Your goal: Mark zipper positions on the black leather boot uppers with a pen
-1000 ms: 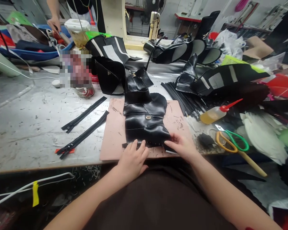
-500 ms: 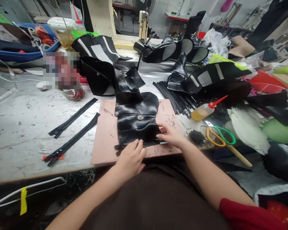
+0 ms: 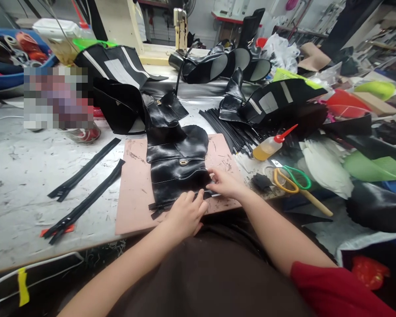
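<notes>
A glossy black leather boot upper (image 3: 178,171) with a small gold oval fitting lies flat on a pink board (image 3: 132,189). Along its near edge runs a black zipper (image 3: 158,208), its loose ends poking out at the left. My left hand (image 3: 188,211) rests its fingers over this edge, thumb apart and lower down. At the upper's right near corner, my right hand (image 3: 225,182) pinches the leather between thumb and fingers. Two more black zippers, one nearer (image 3: 89,196) and one farther (image 3: 86,167), lie left of the board.
Right of the board are a glue bottle (image 3: 265,149) with a red nozzle, scissors (image 3: 292,176) with green and orange handles, and a bundle of black strips (image 3: 231,132). Several other black boot pieces (image 3: 119,66) stand behind. A blue tub (image 3: 6,81) is far left.
My left hand has slid right along the near edge, closer to my right hand, which keeps its hold at the corner. The whole view has shifted, so the bench appears farther left.
</notes>
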A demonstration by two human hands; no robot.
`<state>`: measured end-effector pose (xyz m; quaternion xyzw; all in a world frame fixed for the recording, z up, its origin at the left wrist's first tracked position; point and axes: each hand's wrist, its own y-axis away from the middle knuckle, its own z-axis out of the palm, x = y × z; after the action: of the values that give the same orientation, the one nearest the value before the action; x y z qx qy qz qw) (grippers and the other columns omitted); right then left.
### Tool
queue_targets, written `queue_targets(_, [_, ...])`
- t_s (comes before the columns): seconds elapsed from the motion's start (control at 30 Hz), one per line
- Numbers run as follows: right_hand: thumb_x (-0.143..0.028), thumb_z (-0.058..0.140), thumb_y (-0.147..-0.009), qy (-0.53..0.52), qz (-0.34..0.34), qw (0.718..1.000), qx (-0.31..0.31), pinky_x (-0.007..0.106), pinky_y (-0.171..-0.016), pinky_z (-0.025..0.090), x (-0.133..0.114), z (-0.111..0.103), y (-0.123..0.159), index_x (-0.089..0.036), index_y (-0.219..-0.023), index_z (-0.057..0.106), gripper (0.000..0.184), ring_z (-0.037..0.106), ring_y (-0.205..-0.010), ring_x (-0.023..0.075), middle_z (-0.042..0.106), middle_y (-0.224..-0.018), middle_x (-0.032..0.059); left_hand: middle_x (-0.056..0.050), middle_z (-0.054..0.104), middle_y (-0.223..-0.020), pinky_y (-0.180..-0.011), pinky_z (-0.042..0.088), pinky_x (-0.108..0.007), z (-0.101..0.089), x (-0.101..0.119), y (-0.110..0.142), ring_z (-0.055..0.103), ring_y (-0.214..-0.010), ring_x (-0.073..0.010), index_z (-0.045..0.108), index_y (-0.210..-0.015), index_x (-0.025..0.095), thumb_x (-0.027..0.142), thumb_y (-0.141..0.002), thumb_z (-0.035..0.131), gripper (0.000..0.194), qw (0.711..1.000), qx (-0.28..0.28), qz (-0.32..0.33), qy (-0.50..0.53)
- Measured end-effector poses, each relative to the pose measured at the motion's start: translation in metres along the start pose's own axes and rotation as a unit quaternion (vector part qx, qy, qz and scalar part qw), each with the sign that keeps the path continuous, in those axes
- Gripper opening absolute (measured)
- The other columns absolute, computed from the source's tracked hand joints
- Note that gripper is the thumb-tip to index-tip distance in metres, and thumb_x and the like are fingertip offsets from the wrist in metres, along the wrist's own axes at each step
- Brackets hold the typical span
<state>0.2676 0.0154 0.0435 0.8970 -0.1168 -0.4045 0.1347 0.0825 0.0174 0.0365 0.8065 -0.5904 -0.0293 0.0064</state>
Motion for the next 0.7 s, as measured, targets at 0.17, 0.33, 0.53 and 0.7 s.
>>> queue_targets(0.17, [-0.021, 0.065, -0.065, -0.005, 0.041, 0.999, 0.032, 0.021, -0.051, 0.038, 0.001, -0.001, -0.001, -0.020, -0.093, 0.051, 0.032, 0.049, -0.053, 0.0099, 0.049, -0.058, -0.0075, -0.022, 0.047, -0.126, -0.089, 0.037, -0.037, 0.002, -0.003, -0.006, 0.047, -0.110, -0.0309, 0.051, -0.106, 0.008, 0.045, -0.072, 0.056, 0.051, 0.999, 0.020, 0.028, 0.014])
queue_targets(0.33, [-0.023, 0.066, -0.064, 0.002, 0.052, 0.997, 0.049, 0.021, -0.050, 0.038, 0.002, -0.004, 0.001, -0.021, -0.085, 0.050, 0.027, 0.050, -0.052, 0.0102, 0.049, -0.055, -0.0083, -0.017, 0.043, -0.132, -0.076, 0.040, -0.035, -0.002, -0.006, -0.010, 0.049, -0.100, -0.0275, 0.052, -0.104, 0.011, 0.045, -0.072, 0.056, 0.047, 0.999, 0.017, 0.030, 0.030])
queue_targets(0.53, [-0.020, 0.063, -0.065, -0.042, 0.029, 0.999, 0.018, 0.021, -0.054, 0.040, 0.014, -0.010, 0.010, -0.021, -0.089, 0.048, 0.028, 0.051, -0.054, 0.0099, 0.051, -0.057, -0.0085, -0.012, 0.051, -0.126, -0.072, 0.038, -0.037, -0.005, -0.008, -0.016, 0.049, -0.090, -0.0259, 0.053, -0.111, 0.013, 0.051, -0.074, 0.053, 0.054, 0.999, 0.010, 0.017, 0.041])
queue_targets(0.7, [-0.017, 0.062, -0.065, -0.018, 0.025, 0.998, 0.051, 0.022, -0.056, 0.041, 0.016, -0.007, 0.010, -0.021, -0.082, 0.048, 0.023, 0.053, -0.056, 0.0107, 0.053, -0.059, -0.0070, -0.009, 0.053, -0.125, -0.079, 0.035, -0.040, 0.003, -0.009, -0.018, 0.048, -0.093, -0.0257, 0.044, -0.128, 0.018, 0.056, -0.083, 0.038, 0.059, 0.998, 0.040, -0.017, 0.045])
